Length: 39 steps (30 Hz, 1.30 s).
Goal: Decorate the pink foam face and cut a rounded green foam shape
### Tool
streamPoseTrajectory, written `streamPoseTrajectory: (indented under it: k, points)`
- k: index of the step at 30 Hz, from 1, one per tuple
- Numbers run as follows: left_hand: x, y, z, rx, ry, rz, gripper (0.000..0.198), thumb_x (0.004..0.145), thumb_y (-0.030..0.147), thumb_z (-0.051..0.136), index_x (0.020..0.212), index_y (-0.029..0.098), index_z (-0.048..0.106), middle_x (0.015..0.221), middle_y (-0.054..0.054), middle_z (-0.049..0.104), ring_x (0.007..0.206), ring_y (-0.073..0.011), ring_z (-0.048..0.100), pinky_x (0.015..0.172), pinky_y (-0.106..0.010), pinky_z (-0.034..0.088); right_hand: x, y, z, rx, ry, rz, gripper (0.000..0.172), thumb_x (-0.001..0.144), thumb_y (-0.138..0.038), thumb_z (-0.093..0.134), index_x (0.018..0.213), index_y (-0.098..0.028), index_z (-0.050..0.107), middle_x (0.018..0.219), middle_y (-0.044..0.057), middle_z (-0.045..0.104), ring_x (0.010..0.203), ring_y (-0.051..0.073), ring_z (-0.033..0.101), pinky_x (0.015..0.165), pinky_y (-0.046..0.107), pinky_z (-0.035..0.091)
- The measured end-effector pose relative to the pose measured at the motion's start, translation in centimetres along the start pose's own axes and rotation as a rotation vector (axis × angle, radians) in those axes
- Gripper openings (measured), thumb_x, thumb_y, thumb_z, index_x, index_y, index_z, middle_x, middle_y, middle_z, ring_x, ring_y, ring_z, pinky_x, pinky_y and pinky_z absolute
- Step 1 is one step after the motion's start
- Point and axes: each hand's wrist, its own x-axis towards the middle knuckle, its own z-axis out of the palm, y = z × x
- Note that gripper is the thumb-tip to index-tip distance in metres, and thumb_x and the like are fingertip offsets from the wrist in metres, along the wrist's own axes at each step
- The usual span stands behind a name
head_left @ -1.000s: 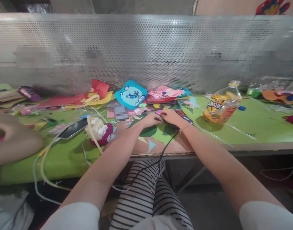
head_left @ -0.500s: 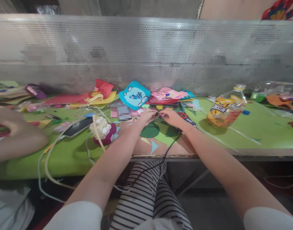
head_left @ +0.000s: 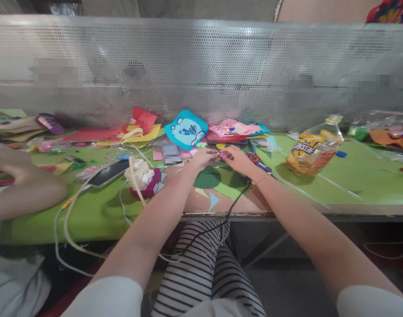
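Note:
My left hand (head_left: 204, 158) and my right hand (head_left: 235, 158) meet above the table, fingertips almost touching. Between them is a small pink-purple piece (head_left: 225, 155), pinched in my right fingers; its kind is too small to make out. The left fingers are closed at its edge, and what they hold is hidden. Below the hands lie a dark green paper circle (head_left: 207, 177) and light green paper pieces. Just behind are a blue paper cutout (head_left: 185, 130) with a drawn figure and a pink paper cutout (head_left: 232, 129). Red-handled scissors (head_left: 252, 157) rest beside my right hand.
A bottle with a yellow label (head_left: 313, 147) stands at the right. Left of my arm are a phone (head_left: 109, 173), a cream-topped purple object (head_left: 144, 177) and looping cables. A co-worker's arm (head_left: 30, 189) rests at far left. A perforated metal panel (head_left: 201, 70) rises behind the table.
The view has shifted slightly. My hands stay together in nearly the same place, and the pink-purple piece shows a little more between the fingers.

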Motion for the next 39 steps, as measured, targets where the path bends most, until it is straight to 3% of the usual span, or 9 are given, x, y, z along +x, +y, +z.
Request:
streamPoseTrajectory:
  k: [6, 10, 16, 23, 32, 39]
  points:
    - [-0.1, -0.1, -0.3, 0.098, -0.158, -0.036, 0.017, 0.064, 0.017, 0.078, 0.071, 0.007, 0.066, 0.060, -0.003, 0.063, 0.053, -0.0060, 0.057, 0.055, -0.018, 0.045, 0.0, 0.5, 0.3, 0.039, -0.028, -0.098, 0.031, 0.076, -0.014, 0.061, 0.107, -0.015, 0.067, 0.096, 0.010, 0.061, 0.076, 0.017, 0.060, 0.076, 0.034, 0.051]
    - [0.2, -0.4, -0.9, 0.111, -0.232, -0.084, 0.016, 0.063, 0.016, 0.078, 0.072, 0.006, 0.069, 0.063, -0.005, 0.065, 0.055, -0.0060, 0.057, 0.053, -0.017, 0.044, 0.0, 0.2, -0.1, 0.091, -0.046, -0.131, 0.026, 0.073, -0.016, 0.066, 0.099, -0.018, 0.072, 0.091, 0.008, 0.066, 0.085, 0.020, 0.061, 0.080, 0.035, 0.049]
    - [0.1, -0.3, -1.6, 0.051, -0.309, -0.127, 0.011, 0.068, 0.016, 0.075, 0.074, 0.008, 0.070, 0.068, -0.005, 0.067, 0.059, -0.0044, 0.059, 0.058, -0.014, 0.047, -0.1, -0.1, -0.7, 0.240, -0.024, -0.055, 0.012, 0.074, -0.022, 0.064, 0.079, -0.020, 0.076, 0.084, 0.005, 0.069, 0.079, 0.019, 0.063, 0.074, 0.031, 0.049]
    - [-0.7, 0.5, -1.1, -0.031, -0.327, -0.162, 0.006, 0.072, 0.012, 0.071, 0.071, 0.007, 0.068, 0.065, -0.005, 0.065, 0.058, -0.0041, 0.059, 0.054, -0.011, 0.047, 0.0, -0.3, -0.9, 0.213, 0.049, -0.112, 0.012, 0.076, -0.023, 0.062, 0.074, -0.019, 0.073, 0.077, 0.004, 0.067, 0.074, 0.017, 0.061, 0.071, 0.030, 0.048]
    - [-0.5, 0.6, -1.3, -0.166, -0.312, -0.163, 0.005, 0.080, 0.012, 0.062, 0.080, 0.009, 0.066, 0.065, -0.002, 0.063, 0.058, -0.0048, 0.060, 0.059, -0.014, 0.050, 0.1, -0.3, -0.6, 0.177, 0.069, -0.145, 0.017, 0.074, -0.025, 0.067, 0.088, -0.018, 0.070, 0.088, 0.006, 0.063, 0.082, 0.019, 0.059, 0.078, 0.035, 0.047]
    - [-1.2, 1.0, -0.7, -0.099, -0.320, -0.145, 0.004, 0.072, 0.009, 0.070, 0.072, 0.007, 0.065, 0.061, -0.001, 0.061, 0.059, -0.0040, 0.058, 0.060, -0.014, 0.047, 0.1, 0.1, -0.4, 0.228, 0.080, -0.080, 0.010, 0.073, -0.025, 0.066, 0.079, -0.020, 0.071, 0.087, 0.005, 0.061, 0.081, 0.018, 0.059, 0.075, 0.033, 0.048]
